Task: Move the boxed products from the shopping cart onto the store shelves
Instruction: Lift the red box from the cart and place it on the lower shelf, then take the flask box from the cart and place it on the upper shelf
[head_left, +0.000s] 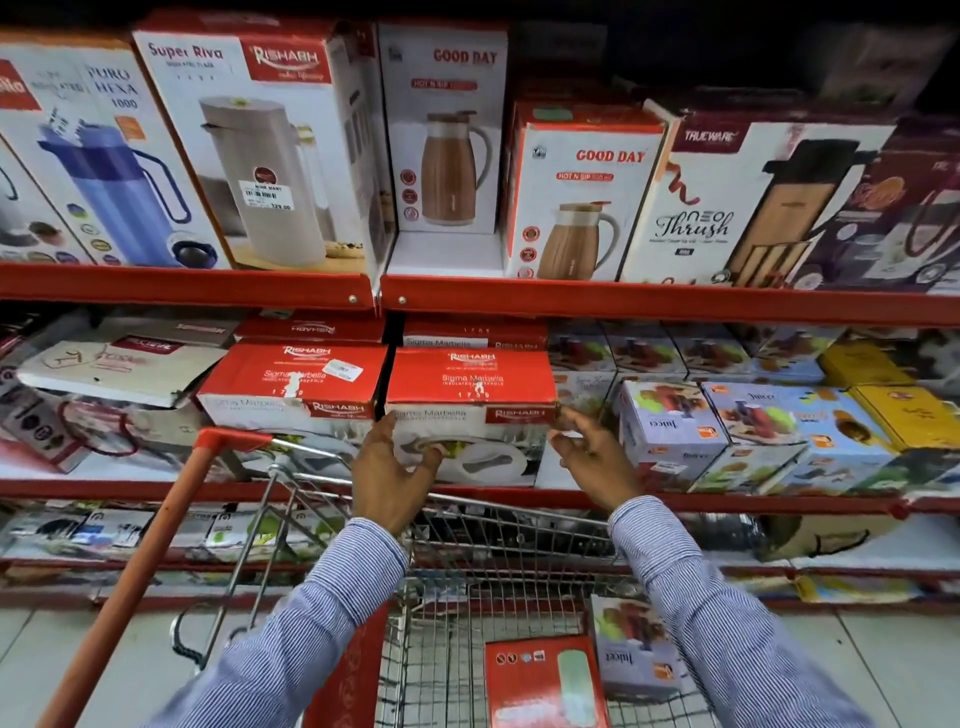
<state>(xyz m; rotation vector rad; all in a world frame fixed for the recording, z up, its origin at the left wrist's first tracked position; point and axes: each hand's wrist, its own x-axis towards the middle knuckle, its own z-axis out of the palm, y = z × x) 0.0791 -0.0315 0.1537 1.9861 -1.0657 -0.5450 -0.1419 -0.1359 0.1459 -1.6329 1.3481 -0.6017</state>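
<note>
Two open hands, left hand (390, 470), right hand (589, 457), red-topped white casserole box (470, 410)

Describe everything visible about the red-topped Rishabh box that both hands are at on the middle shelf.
The Rishabh box is a cardboard carton with a red top printed "Sigma Marbella" and a white front showing a casserole picture under a red brand tab. It sits upright and level on the middle shelf, close beside a matching box on its left and under another red box. The left hand rests against its front face; the right hand is at its lower right corner, fingers spread.
</note>
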